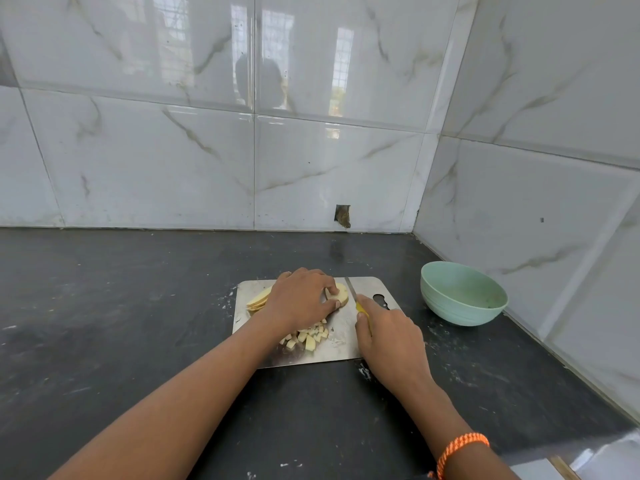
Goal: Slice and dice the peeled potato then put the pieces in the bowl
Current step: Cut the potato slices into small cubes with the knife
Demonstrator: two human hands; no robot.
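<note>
An orange braided wristband (462, 452) is worn on the right wrist, nearest the camera. Both forearms are stretched forward over a dark, speckled stone desk (104, 323). On it lies a rectangular stainless-steel cutting board (341, 337) with a cut-out handle hole at its right end. A heap of small pale-yellow diced potato pieces (308, 336) is gathered at the near part of the board, partly hidden under the left forearm. The right hand (389, 336) is curled round the yellow handle of a slim steel-bladed knife (352, 292), whose blade is pointed away, just right of the potato. The left hand (303, 297) is laid over a stack of pale peeled potato slices (341, 294), with the fingertips curled down to pinch it at its right end; more thin slices (259, 300) are fanned out at the hand's left. To the right of the board, apart from it, a pale mint-green round bowl (464, 294) stands near the corner of the white marble-patterned wall tiles (311, 150).
</note>
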